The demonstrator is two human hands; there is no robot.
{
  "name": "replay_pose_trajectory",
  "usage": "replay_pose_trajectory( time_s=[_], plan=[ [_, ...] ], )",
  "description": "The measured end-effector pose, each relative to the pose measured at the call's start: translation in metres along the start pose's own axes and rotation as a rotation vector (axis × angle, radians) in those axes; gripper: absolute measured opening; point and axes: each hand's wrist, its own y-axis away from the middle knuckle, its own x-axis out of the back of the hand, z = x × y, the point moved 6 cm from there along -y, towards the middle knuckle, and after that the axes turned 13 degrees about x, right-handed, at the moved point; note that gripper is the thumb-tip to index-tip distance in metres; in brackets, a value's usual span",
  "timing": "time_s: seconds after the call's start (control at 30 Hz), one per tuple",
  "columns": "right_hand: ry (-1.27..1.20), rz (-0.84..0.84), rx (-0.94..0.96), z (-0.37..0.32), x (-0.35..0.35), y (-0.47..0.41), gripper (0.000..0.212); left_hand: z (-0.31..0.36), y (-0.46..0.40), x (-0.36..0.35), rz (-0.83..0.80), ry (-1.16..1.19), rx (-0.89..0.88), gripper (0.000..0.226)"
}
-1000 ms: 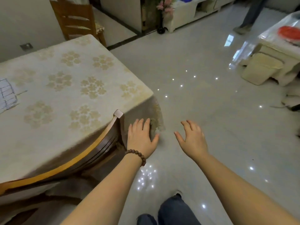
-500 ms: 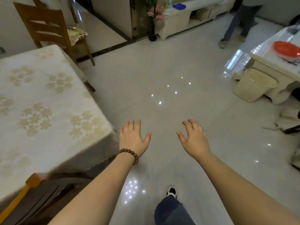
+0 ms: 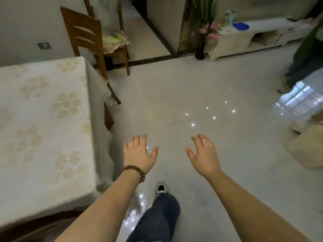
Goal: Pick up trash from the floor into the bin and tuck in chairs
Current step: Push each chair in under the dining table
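My left hand (image 3: 138, 154), with a bead bracelet at the wrist, hovers over the glossy floor just right of the table's corner, fingers spread and holding nothing. My right hand (image 3: 204, 155) is level with it, palm down, also empty. A brown wooden chair (image 3: 83, 34) stands at the table's far end, angled away from it, with a cloth and a bag on its seat. A cream bin (image 3: 309, 149) sits on the floor at the right edge, partly cut off. I see no trash on the floor here.
The table (image 3: 43, 119) under a cream flowered cloth fills the left side. Another person's legs (image 3: 297, 67) stand at the far right. A black vase with pink flowers (image 3: 202, 49) and a low white cabinet (image 3: 253, 39) line the back. My own leg (image 3: 162, 212) steps forward below.
I have walked forward along the table. The near chair with the curved back has dropped out of view, and the far chair is closer. Both hands stay open and empty.
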Motion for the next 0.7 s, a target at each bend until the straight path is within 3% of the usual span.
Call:
replay_pose_trajectory(
  time_s=[0.33,0.7],
  plan=[
    [0.025,-0.113,0.199,0.044,-0.037,-0.241,0.049,0.029,-0.203,0.0,0.003,0.039,0.215,0.067],
    [-0.037,-0.135,0.338,0.035,-0.058,-0.498,0.057,0.041,-0.411,0.048,0.06,0.083,0.419,0.069]
  ],
)
